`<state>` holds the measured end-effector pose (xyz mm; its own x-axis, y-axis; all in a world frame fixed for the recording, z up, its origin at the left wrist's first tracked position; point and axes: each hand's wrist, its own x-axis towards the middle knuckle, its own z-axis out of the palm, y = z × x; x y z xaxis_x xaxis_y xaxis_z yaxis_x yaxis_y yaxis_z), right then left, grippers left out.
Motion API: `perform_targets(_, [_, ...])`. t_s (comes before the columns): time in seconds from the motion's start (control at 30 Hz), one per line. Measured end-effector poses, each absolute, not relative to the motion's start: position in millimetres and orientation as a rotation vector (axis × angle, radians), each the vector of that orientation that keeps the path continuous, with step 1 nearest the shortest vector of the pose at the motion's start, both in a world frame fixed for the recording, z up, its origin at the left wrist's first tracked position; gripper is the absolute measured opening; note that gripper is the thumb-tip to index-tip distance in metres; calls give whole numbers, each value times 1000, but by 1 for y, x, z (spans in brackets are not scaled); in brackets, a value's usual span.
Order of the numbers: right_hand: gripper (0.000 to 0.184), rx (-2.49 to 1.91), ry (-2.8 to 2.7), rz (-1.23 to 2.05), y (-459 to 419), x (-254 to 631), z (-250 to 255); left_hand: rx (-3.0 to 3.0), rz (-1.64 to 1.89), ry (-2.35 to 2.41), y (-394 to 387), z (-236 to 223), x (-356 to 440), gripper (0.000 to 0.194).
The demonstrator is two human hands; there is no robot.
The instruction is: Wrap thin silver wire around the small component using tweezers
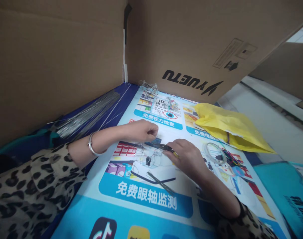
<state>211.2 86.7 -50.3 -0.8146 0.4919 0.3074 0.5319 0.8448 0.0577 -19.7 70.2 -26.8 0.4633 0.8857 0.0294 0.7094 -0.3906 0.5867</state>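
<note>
My right hand [186, 156] is closed around a pair of pliers [163, 146], whose dark jaws point left and whose yellow handle shows by my fingers. Just up and left of the jaws, my left hand [143, 130] is closed in a pinch, with a silver bangle on the wrist. What its fingers hold is hidden. Below both hands lies a piece of bent thin wire [153, 159] with loops; I cannot tell whether it touches the pliers. A small bundle of short cut wires [160, 184] rests closer to me on the printed sheet.
Long straight wires [89, 114] lie in a bundle at the left. Tangled wire pieces [170, 104] sit at the back. To the right are a wire coil [215, 153], a yellow bag [231, 124] and a teal bag [278, 186]. Cardboard walls [166, 39] stand behind.
</note>
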Motion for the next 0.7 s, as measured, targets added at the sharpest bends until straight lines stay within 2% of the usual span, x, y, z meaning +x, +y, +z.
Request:
perform_targets(0.23, [23,-801,-2853,-395,79,207,-47,2237,454,1307,72,-31,-21,7])
perform_targets(0.7, [23,-785,-2809,-467,76,205,-48,2220,400,1353,71,-26,-20,5])
